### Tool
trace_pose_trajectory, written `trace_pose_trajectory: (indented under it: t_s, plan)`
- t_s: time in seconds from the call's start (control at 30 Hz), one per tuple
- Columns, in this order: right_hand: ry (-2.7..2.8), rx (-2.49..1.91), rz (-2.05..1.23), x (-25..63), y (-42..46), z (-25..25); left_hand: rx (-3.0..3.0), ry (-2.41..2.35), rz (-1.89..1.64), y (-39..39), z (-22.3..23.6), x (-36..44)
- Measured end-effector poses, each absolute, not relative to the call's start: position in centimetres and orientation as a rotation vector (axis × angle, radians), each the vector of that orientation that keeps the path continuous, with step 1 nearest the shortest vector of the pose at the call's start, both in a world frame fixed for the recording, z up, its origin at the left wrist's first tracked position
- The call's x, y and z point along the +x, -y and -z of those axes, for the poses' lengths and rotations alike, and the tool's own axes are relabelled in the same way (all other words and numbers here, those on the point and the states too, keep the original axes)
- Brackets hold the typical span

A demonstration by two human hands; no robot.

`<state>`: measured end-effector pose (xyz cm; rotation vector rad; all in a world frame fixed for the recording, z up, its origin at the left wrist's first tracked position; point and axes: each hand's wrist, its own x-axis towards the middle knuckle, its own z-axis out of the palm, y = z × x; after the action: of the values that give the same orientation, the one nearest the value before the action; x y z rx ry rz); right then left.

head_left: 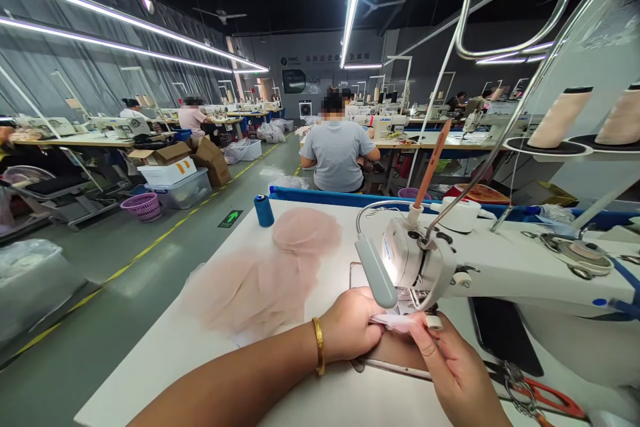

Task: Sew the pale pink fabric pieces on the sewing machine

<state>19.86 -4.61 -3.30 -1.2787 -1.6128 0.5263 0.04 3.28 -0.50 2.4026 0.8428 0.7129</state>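
Just in front of the needle area of a white sewing machine (500, 260), my two hands hold a small piece of pale pink fabric (397, 321). My left hand (353, 323), with a gold bangle at the wrist, pinches the fabric's left end between thumb and fingers. On its right end, my right hand (447, 353) grips with thumb and forefinger. The machine's lamp (376, 272) lights the spot from above. Needle and presser foot are partly hidden behind the lamp and hands. Sheer pink fabric pieces (260, 287) lie on the white table (165, 360) to the left.
A blue thread cone (263, 211) stands at the table's far left corner. Right of my hands lie a dark phone (505, 333) and orange-handled scissors (553, 397) with keys. Beige thread cones (560, 117) stand at upper right. A person in grey (336, 153) sits ahead.
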Motion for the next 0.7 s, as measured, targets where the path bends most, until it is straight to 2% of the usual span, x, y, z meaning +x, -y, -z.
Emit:
trace_pose_trajectory:
  t_s: [0.1, 0.23, 0.4, 0.53, 0.7]
  plan:
    - [1.545, -1.312, -0.528, 19.5, 4.9, 3.0, 2.351, -0.839, -0.69, -3.1, 0.5, 0.0]
    - [1.73, -1.247, -0.441, 20.3, 4.9, 3.2, 2.352, -0.814, -0.695, -2.6, 0.3, -0.3]
    - [2.1, -1.019, -0.092, 21.1, 4.9, 2.7, 2.678, -0.675, -0.689, -0.9, 0.9, -1.2]
    - [2.371, -0.936, 0.086, 21.0, 5.1, 1.9, 2.913, -0.747, -0.602, 0.4, 1.8, -1.5]
    - [2.432, -0.945, 0.078, 21.5, 4.9, 2.5, 2.988, -0.752, -0.553, 0.3, 1.7, -1.4]
